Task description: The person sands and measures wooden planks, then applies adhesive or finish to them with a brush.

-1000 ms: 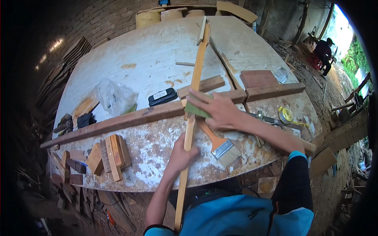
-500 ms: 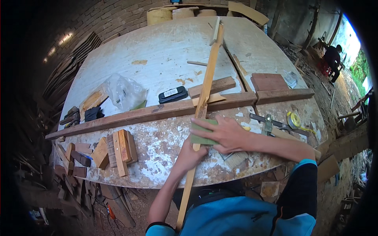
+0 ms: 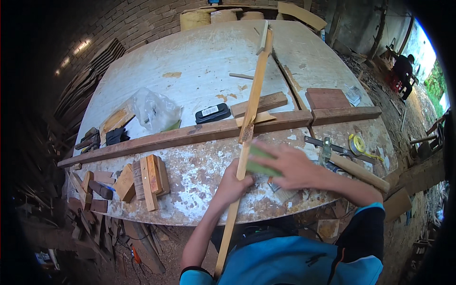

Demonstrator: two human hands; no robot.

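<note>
My left hand (image 3: 232,183) is closed around a long, narrow wooden strip (image 3: 257,90). The strip runs from beside my body across the table and over a long brown beam (image 3: 180,132). A rough, darker patch shows on it just above my left hand. My right hand (image 3: 292,166), slightly blurred, grips a green sheet of sandpaper (image 3: 262,164) just to the right of the strip. Whether the sheet touches the strip's edge I cannot tell. A thin wood piece (image 3: 262,118) lies between beam and strip.
A hammer (image 3: 358,173) and yellow tape measure (image 3: 357,144) lie right of my right hand. Wooden blocks (image 3: 154,180) sit at the left. Beyond the beam are a black case (image 3: 212,113) and a clear plastic bag (image 3: 154,110). A person (image 3: 403,73) sits far right.
My right hand and the sandpaper have moved right, off the top of the strip, uncovering it. My left hand still grips the strip. The whole view has shifted slightly.
</note>
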